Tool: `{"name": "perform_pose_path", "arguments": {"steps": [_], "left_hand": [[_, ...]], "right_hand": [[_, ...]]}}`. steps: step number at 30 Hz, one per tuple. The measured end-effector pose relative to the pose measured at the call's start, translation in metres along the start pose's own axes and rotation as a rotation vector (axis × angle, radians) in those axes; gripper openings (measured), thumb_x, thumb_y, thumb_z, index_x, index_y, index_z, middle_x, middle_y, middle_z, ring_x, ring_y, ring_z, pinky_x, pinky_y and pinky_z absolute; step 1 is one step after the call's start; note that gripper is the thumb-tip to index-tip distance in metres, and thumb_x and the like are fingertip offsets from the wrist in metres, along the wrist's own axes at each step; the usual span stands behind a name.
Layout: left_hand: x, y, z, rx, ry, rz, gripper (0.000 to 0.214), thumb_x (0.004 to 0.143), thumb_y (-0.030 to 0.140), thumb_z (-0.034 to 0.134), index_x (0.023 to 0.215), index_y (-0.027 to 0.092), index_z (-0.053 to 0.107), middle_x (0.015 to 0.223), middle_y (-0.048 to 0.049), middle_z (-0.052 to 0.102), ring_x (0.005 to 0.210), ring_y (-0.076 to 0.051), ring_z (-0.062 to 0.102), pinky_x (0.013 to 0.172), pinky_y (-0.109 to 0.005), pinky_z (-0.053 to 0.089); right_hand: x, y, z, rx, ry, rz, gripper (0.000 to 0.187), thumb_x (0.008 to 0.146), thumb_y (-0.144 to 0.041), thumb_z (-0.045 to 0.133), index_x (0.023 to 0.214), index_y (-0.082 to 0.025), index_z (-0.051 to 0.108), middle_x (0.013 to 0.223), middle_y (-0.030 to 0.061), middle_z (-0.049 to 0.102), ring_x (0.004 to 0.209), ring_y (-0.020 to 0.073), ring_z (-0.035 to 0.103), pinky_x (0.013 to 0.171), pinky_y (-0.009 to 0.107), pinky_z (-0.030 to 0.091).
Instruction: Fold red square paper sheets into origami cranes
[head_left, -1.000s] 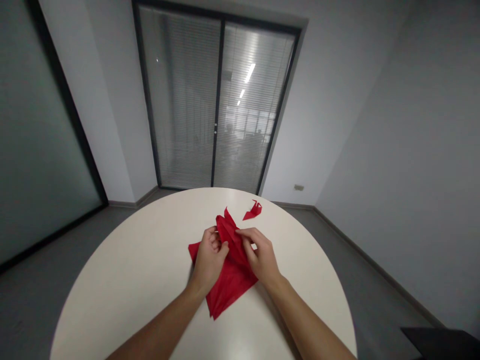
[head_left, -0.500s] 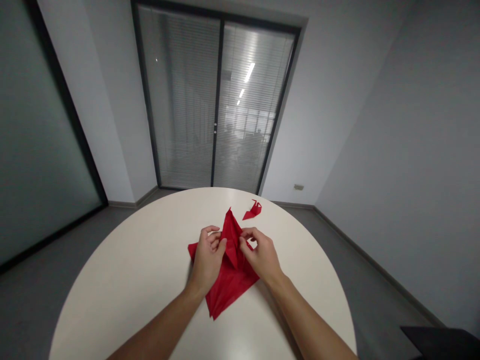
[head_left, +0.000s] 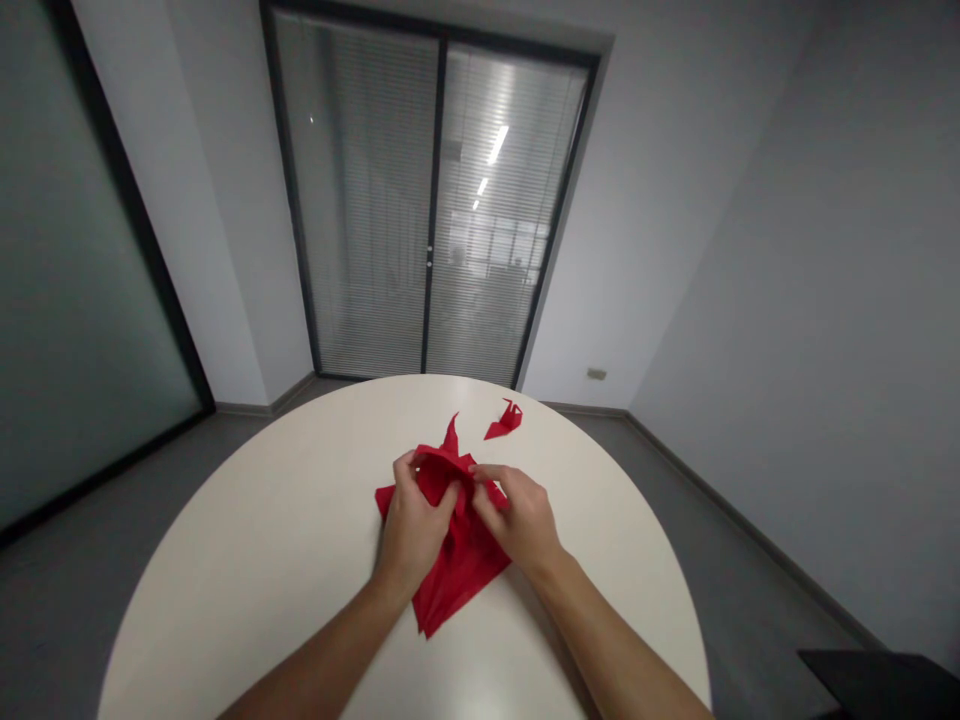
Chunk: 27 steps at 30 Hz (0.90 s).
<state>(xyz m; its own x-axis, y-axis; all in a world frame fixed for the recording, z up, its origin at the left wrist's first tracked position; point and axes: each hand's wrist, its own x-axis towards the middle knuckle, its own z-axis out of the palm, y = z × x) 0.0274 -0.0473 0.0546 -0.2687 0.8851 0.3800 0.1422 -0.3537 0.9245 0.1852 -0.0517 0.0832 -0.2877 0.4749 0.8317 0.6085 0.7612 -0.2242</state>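
Note:
A large sheet of red paper [head_left: 457, 575], partly folded, lies on the round white table [head_left: 262, 560] in front of me. My left hand [head_left: 411, 525] pinches the raised upper folds on the left side, thumb against fingers. My right hand [head_left: 517, 520] grips the same folds from the right, its fingers curled onto the paper. A pointed tip of the sheet sticks up just beyond my fingers. The middle of the sheet is hidden under both hands.
A small folded red paper figure [head_left: 505, 421] sits on the table beyond my hands, near the far edge. Glass doors with blinds [head_left: 431, 210] stand behind the table. A dark object [head_left: 877, 680] shows at the lower right corner, off the table.
The tall peak of paper that stood between my hands has been pressed down and bunched; both hands have closed in together on the upper folds.

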Motion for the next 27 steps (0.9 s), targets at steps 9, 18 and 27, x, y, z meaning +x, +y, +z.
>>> {"name": "perform_pose_path", "arguments": {"steps": [9,18,27], "left_hand": [[0.007,0.0,-0.006,0.101,-0.003,0.144,0.027,0.089,0.02,0.055,0.115,0.022,0.054,0.13,-0.0099,0.059,0.116,-0.022,0.061,0.105,-0.041,0.045],[0.012,0.002,-0.02,0.145,-0.082,0.262,0.036,0.084,0.011,0.046,0.111,0.025,0.065,0.118,-0.0052,0.068,0.112,-0.023,0.063,0.102,-0.039,0.047],[0.017,0.003,-0.032,0.31,-0.057,0.298,0.039,0.081,0.008,0.045,0.111,0.024,0.064,0.11,-0.0039,0.073,0.103,-0.023,0.067,0.092,-0.035,0.051]], "right_hand": [[0.008,-0.007,-0.003,0.028,0.015,-0.236,0.021,0.092,-0.006,0.049,0.101,-0.024,0.056,0.101,0.0077,0.073,0.097,0.0198,0.07,0.081,0.037,0.059],[0.001,0.013,-0.018,-0.059,0.028,-0.113,0.024,0.097,-0.012,0.044,0.106,-0.027,0.061,0.107,0.0076,0.073,0.103,0.0207,0.069,0.086,0.041,0.058],[0.007,0.015,-0.016,-0.12,0.107,0.146,0.027,0.096,-0.021,0.05,0.121,-0.022,0.06,0.108,0.011,0.069,0.102,0.0251,0.066,0.091,0.043,0.054]]}}
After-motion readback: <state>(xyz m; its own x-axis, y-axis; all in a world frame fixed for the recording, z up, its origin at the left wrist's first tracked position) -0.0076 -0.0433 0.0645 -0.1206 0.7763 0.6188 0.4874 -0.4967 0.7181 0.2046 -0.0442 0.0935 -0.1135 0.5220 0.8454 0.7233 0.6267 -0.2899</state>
